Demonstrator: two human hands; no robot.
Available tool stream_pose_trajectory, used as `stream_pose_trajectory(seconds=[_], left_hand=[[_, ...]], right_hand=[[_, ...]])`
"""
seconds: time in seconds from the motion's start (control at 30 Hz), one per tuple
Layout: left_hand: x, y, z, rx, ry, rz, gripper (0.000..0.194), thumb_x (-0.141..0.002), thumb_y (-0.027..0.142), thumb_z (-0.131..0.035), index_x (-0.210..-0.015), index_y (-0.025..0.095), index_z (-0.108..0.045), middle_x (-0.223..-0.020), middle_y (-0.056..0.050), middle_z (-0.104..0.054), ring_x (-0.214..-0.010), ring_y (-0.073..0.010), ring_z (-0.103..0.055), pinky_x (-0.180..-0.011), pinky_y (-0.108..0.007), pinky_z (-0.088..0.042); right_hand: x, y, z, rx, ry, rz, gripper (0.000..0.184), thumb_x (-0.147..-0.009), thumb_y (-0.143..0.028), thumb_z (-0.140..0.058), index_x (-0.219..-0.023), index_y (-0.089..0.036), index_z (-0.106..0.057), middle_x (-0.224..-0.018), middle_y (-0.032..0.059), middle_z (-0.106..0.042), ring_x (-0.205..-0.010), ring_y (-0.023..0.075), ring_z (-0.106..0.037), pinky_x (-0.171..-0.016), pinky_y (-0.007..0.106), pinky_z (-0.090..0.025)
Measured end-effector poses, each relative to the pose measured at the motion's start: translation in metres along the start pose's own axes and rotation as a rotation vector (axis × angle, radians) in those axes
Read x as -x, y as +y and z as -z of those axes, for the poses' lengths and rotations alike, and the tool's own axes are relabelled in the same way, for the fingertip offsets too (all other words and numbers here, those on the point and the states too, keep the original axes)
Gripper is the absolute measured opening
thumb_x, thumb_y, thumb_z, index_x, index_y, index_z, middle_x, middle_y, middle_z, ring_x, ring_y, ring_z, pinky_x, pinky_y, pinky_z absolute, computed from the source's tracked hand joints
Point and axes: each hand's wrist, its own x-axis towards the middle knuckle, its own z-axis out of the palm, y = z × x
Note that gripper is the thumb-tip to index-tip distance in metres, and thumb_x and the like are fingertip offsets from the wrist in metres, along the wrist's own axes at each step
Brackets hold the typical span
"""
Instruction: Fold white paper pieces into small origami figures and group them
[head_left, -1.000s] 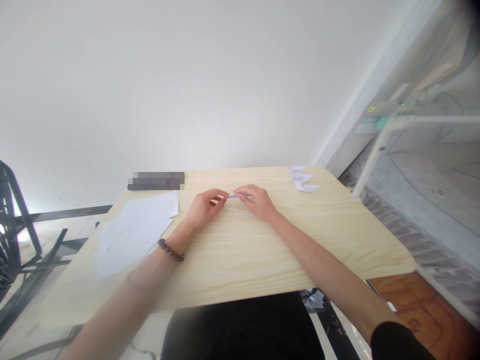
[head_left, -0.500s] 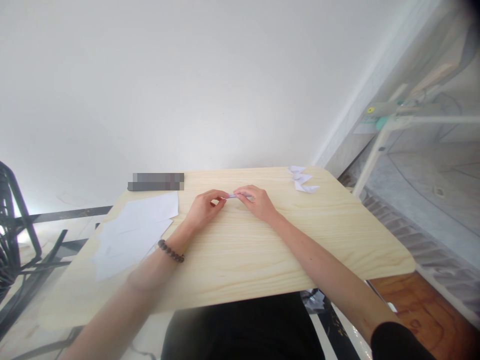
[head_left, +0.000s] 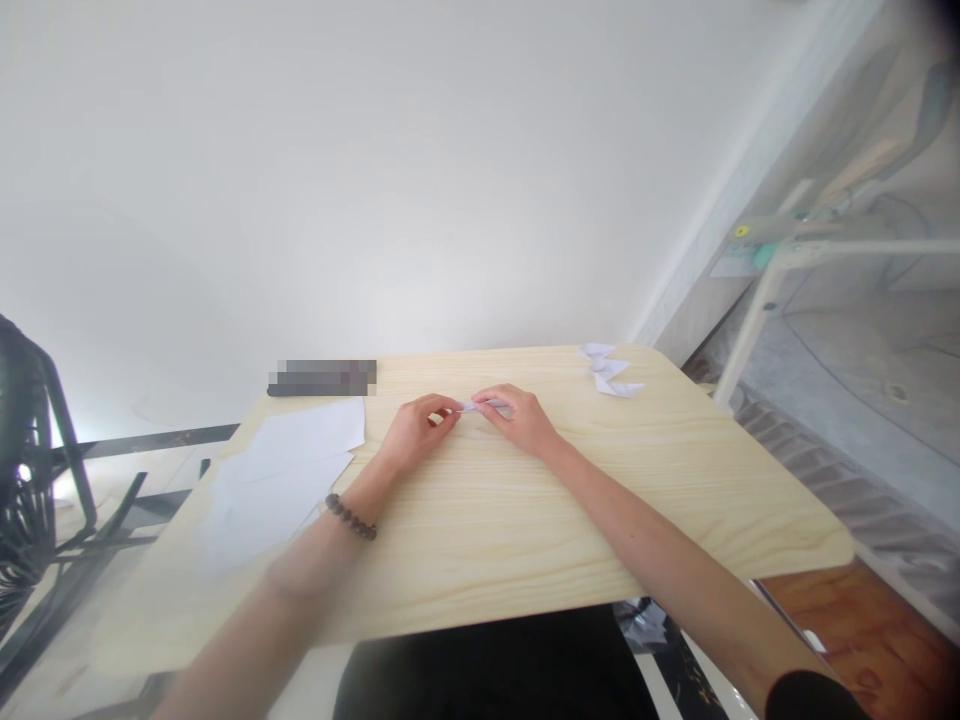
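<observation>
A narrow strip of folded white paper [head_left: 468, 407] is pinched between my two hands above the middle of the table. My left hand [head_left: 418, 430], with a dark beaded bracelet on its wrist, grips the left end between thumb and fingertips. My right hand [head_left: 519, 418] closes round the right part of the paper. Fingers cover much of it, so its full shape is hidden. Toward the back right corner lie several folded white paper pieces [head_left: 611, 370] with pointed ends.
Loose white sheets [head_left: 277, 490] overlap on the left side of the pale wooden table [head_left: 480, 540]. A dark, pixelated object [head_left: 322, 380] lies at the back left. Behind is a white wall [head_left: 450, 180]. A black chair [head_left: 52, 430] stands left, a white metal frame [head_left: 757, 310] right.
The view has shifted slightly, so everything appears a little lower and further right. Both hands keep their pinch on the folded paper with hardly any change.
</observation>
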Motion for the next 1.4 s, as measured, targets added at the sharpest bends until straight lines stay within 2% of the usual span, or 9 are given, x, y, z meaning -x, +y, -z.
stream_pose_trajectory(seconds=[0.17, 0.43, 0.7, 1.07, 1.3, 1.4], left_hand=[[-0.002, 0.000, 0.000, -0.018, -0.016, 0.015, 0.022, -0.078, 0.030, -0.045, -0.087, 0.020, -0.063, -0.085, -0.003, -0.064, -0.075, -0.0132, -0.058, -0.061, -0.022, -0.049], [-0.002, -0.002, 0.001, -0.003, -0.019, 0.037, 0.023, -0.078, 0.032, -0.045, -0.085, 0.019, -0.063, -0.086, -0.003, -0.064, -0.074, -0.0140, -0.058, -0.062, -0.023, -0.049], [-0.001, -0.003, 0.002, -0.009, -0.024, 0.027, 0.024, -0.078, 0.032, -0.044, -0.087, 0.019, -0.062, -0.087, -0.004, -0.064, -0.077, -0.0155, -0.058, -0.062, -0.025, -0.048], [0.001, 0.001, 0.005, 0.021, -0.129, 0.018, 0.028, -0.084, 0.034, -0.035, -0.089, 0.017, -0.057, -0.081, -0.003, -0.062, -0.071, -0.0143, -0.055, -0.065, -0.026, -0.044], [0.001, 0.002, 0.006, 0.052, -0.164, -0.041, 0.029, -0.085, 0.031, -0.032, -0.091, 0.018, -0.057, -0.088, -0.005, -0.061, -0.083, -0.0166, -0.055, -0.078, -0.030, -0.042], [0.000, 0.002, 0.005, 0.040, -0.154, -0.058, 0.029, -0.084, 0.030, -0.033, -0.092, 0.019, -0.059, -0.089, -0.005, -0.061, -0.084, -0.0169, -0.055, -0.078, -0.030, -0.042]], right_hand=[[0.001, 0.001, -0.002, -0.030, 0.013, -0.064, 0.013, -0.074, -0.026, -0.054, -0.085, -0.020, -0.056, -0.090, 0.0023, -0.063, -0.085, 0.0143, -0.058, -0.078, 0.029, -0.043], [0.002, 0.006, -0.003, 0.017, -0.064, -0.039, 0.015, -0.072, -0.023, -0.056, -0.087, -0.021, -0.060, -0.092, 0.0026, -0.063, -0.087, 0.0148, -0.056, -0.081, 0.030, -0.042], [0.001, 0.009, -0.003, 0.056, -0.082, -0.039, 0.017, -0.074, -0.023, -0.055, -0.089, -0.021, -0.062, -0.091, 0.0025, -0.064, -0.085, 0.0153, -0.057, -0.079, 0.030, -0.043], [0.001, 0.002, 0.002, -0.015, -0.121, 0.018, 0.017, -0.078, -0.026, -0.051, -0.090, -0.022, -0.063, -0.088, 0.0006, -0.066, -0.086, 0.0133, -0.057, -0.080, 0.027, -0.043], [0.001, 0.000, 0.001, -0.036, -0.129, 0.018, 0.017, -0.079, -0.028, -0.050, -0.088, -0.023, -0.064, -0.088, 0.0005, -0.066, -0.083, 0.0132, -0.059, -0.078, 0.027, -0.044], [0.002, -0.002, 0.001, -0.028, -0.136, 0.013, 0.017, -0.079, -0.028, -0.050, -0.088, -0.023, -0.064, -0.088, 0.0003, -0.066, -0.083, 0.0131, -0.059, -0.077, 0.026, -0.044]])
